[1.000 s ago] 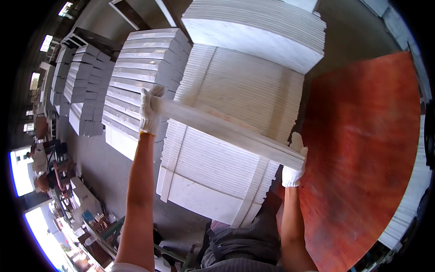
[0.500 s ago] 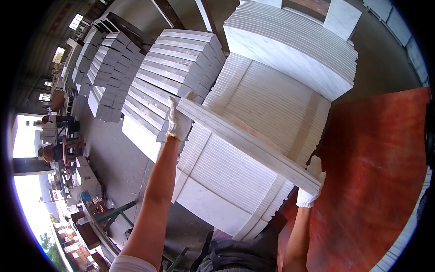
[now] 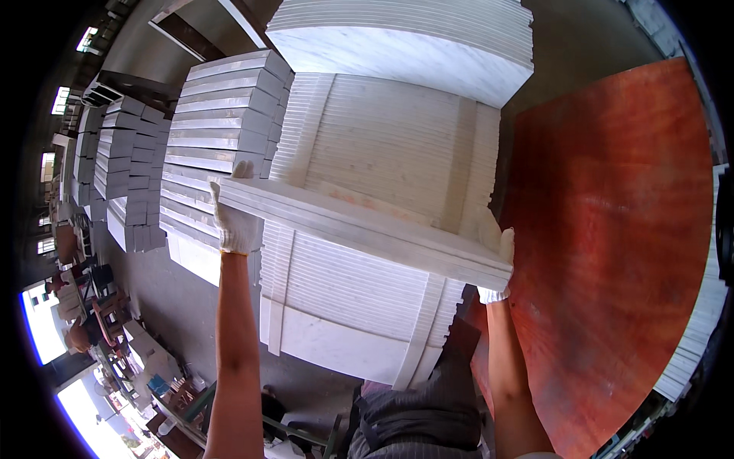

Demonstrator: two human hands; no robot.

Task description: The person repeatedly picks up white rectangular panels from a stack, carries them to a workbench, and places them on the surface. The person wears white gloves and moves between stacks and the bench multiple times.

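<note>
Across the middle, a few thin white marble slabs (image 3: 359, 229) are held together on edge, their long narrow edges facing up. My left hand (image 3: 235, 220), in a white knit glove, clasps their left end. At the right end my right hand (image 3: 498, 249), gloved the same way, grips them; the slabs hide part of its fingers. Beneath lies a packed row of slabs (image 3: 348, 268) on edge, with pale strips (image 3: 281, 287) across it. Behind the held slabs stands a taller block of grey-veined marble slabs (image 3: 397, 65).
White cartons (image 3: 218, 141) are stacked close on the left, with more carton stacks (image 3: 126, 172) beyond. A large red-brown board (image 3: 612, 229) with a curved outline fills the right side. A green metal frame (image 3: 200, 404) stands at lower left.
My view has turned, so the scene sits further left and the slabs lie more level across it. Both hands keep hold of the slabs.
</note>
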